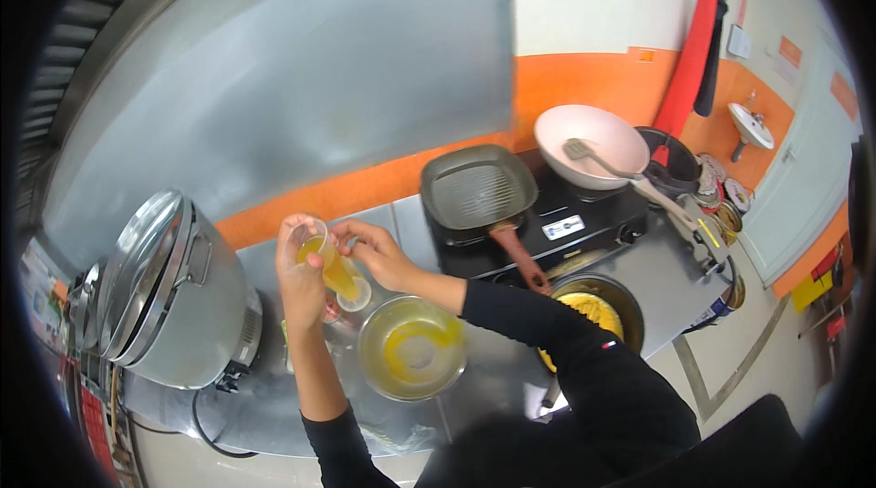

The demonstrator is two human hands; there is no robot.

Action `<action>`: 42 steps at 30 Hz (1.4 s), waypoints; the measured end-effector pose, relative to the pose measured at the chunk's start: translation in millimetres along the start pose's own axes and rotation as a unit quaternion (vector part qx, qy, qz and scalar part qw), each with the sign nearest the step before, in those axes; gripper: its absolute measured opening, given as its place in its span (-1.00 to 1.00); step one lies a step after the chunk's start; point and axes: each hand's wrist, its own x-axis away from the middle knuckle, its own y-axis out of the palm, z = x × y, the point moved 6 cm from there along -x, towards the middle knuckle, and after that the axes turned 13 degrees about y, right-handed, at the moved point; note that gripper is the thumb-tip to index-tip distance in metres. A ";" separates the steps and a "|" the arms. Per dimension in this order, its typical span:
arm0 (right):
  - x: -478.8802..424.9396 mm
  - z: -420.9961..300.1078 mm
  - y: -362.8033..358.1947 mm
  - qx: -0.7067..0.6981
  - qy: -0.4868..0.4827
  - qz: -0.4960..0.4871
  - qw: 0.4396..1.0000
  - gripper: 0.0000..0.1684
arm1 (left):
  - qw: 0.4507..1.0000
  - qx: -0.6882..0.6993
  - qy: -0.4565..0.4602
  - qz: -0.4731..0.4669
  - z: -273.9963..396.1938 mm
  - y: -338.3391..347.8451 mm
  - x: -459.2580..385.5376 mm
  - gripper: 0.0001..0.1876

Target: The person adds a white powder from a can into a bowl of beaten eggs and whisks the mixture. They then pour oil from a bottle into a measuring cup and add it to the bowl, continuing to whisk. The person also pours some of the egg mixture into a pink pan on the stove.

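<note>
My left hand [301, 269] is wrapped around a clear plastic cup [335, 276] that holds yellow liquid. The cup leans, with its mouth towards the upper left. At its rim are the bent fingertips of my right hand [380, 258]; whether they grip it is hard to see. A small round translucent lid or container [356, 296] lies on the counter behind the cup's base. Below my hands stands a metal bowl [373, 368], smeared inside with yellow liquid. A small red item [331, 310] shows partly beside my left wrist.
A large lidded metal pot [198, 310] stands left on the steel counter [383, 419]. On the right, a black stove [568, 224] bears a square grill pan [479, 187] and a pale wok [592, 145] with a spatula. My right arm partly covers a dark pot [633, 313] with yellow contents.
</note>
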 end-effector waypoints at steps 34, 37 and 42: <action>391.1 -307.5 -484.1 0.543 -0.049 0.320 0.775 -0.63 | 0.908 -0.309 0.081 -0.271 -112.0 496.7 -61.2 -0.82; 383.1 -298.2 -509.3 0.579 -0.017 0.305 0.756 -0.64 | 0.924 -0.271 0.107 -0.246 -92.1 476.0 -91.2 -0.80; 366.3 -286.7 -547.3 0.654 0.064 0.275 0.702 -0.68 | 0.940 -0.250 0.070 -0.221 -62.7 465.6 -116.5 -0.82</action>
